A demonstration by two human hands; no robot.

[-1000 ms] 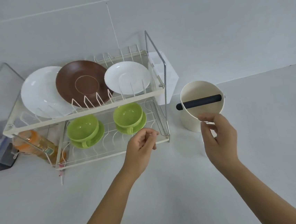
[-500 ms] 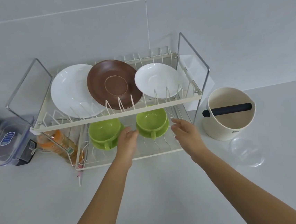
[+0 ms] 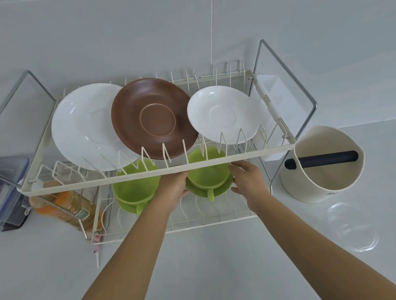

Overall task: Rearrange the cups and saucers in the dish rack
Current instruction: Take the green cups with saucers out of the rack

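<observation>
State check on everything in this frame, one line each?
Left hand: touches the right saucer's left edge; grip unclear.
Right hand: fingers at that saucer's right edge; grip unclear.
Right green cup: upright on its saucer, lower tier.
Left green cup: upright on a saucer, untouched.
Brown plate: leaning in upper slots.
Cream container: open, dark bar across.

Two bare forearms, no sleeves visible; left hand point(image 3: 173, 187), right hand point(image 3: 248, 180) ungloved, no jewellery.
</observation>
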